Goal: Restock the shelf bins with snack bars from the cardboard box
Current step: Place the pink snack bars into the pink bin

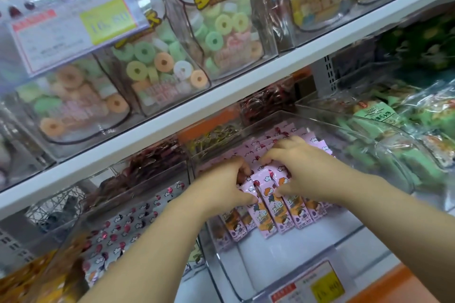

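Below a white shelf board [221, 98], both hands were in a clear plastic shelf bin [266, 258] where pink-wrapped snack bars [270, 209] stood in a leaning row. The left hand [226, 184] gripped some bar tops, fingers [242, 170] curled over and thumb beneath. The right hand [302, 172] clutched the neighbouring bars with bent fingers. The left-side bin held white red-spotted wrappers [123, 231], the right-side bin green packets [398, 162]. Clear bags of ring candies [157, 66] stood above.
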`<state>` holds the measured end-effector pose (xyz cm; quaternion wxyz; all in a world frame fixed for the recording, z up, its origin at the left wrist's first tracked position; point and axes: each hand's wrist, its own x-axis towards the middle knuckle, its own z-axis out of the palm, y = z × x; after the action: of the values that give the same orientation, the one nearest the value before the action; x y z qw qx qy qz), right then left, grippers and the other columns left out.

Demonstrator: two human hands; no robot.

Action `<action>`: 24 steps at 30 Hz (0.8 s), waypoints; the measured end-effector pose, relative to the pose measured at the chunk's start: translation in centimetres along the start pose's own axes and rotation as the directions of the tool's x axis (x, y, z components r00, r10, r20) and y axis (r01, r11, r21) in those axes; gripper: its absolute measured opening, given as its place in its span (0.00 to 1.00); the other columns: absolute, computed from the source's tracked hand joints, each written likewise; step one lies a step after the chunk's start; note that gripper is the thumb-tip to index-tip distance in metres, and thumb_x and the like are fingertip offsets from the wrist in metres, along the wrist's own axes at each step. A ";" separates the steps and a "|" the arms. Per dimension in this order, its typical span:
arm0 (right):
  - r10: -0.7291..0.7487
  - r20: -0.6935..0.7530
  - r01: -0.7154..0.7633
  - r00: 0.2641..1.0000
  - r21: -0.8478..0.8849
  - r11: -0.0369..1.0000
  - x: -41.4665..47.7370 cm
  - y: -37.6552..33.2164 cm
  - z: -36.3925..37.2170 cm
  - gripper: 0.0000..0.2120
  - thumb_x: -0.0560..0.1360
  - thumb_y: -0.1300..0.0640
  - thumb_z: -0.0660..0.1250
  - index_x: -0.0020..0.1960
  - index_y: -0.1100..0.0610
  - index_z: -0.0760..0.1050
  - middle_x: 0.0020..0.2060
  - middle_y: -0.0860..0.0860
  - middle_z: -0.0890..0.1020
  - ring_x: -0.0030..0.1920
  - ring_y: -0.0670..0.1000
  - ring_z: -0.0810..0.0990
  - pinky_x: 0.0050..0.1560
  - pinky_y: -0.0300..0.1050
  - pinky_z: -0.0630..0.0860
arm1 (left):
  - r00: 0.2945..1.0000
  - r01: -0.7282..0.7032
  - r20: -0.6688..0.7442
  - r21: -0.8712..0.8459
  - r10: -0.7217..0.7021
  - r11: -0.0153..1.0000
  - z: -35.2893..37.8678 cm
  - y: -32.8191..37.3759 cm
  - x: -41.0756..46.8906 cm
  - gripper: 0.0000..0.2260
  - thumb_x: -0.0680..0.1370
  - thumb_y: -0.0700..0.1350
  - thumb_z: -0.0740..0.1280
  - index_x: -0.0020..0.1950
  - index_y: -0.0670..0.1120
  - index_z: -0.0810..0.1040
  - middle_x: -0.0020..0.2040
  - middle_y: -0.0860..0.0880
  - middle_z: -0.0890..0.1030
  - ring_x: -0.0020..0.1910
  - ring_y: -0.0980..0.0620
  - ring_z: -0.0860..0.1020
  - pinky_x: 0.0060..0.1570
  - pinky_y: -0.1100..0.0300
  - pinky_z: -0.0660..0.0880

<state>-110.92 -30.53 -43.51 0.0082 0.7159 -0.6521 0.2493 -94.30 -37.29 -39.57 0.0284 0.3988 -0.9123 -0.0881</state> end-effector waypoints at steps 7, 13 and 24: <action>-0.001 -0.038 0.004 0.999 0.057 0.998 -0.6 0.0 -0.5 0.28 0.69 0.47 0.73 0.66 0.43 0.68 0.55 0.45 0.68 0.62 0.46 0.63 0.58 0.45 0.70 | 0.998 -0.027 -0.064 0.013 0.028 1.000 -0.3 -0.1 -0.4 0.18 0.71 0.51 0.73 0.58 0.53 0.72 0.51 0.56 0.75 0.49 0.56 0.74 0.49 0.61 0.72; -0.004 -0.038 0.007 0.999 0.077 0.997 -1.5 -0.7 -1.1 0.20 0.71 0.50 0.72 0.61 0.44 0.72 0.53 0.44 0.69 0.54 0.45 0.67 0.53 0.45 0.71 | 1.000 0.006 0.012 0.073 -0.007 0.997 -0.1 0.5 -0.8 0.23 0.72 0.48 0.73 0.64 0.52 0.70 0.56 0.54 0.76 0.51 0.54 0.75 0.52 0.57 0.74; 0.018 0.138 -0.018 0.990 0.000 1.000 -1.6 -0.6 0.3 0.26 0.77 0.53 0.64 0.72 0.40 0.62 0.48 0.45 0.62 0.47 0.45 0.65 0.43 0.40 0.61 | 0.997 0.045 -0.056 -0.018 -0.046 0.999 0.0 -0.1 0.1 0.12 0.77 0.40 0.67 0.59 0.48 0.74 0.46 0.52 0.75 0.41 0.54 0.75 0.36 0.62 0.69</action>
<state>-110.32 -29.05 -44.20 -0.0397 0.7255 -0.6575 0.1994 -94.33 -37.41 -39.57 0.0553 0.4215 -0.9011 -0.0854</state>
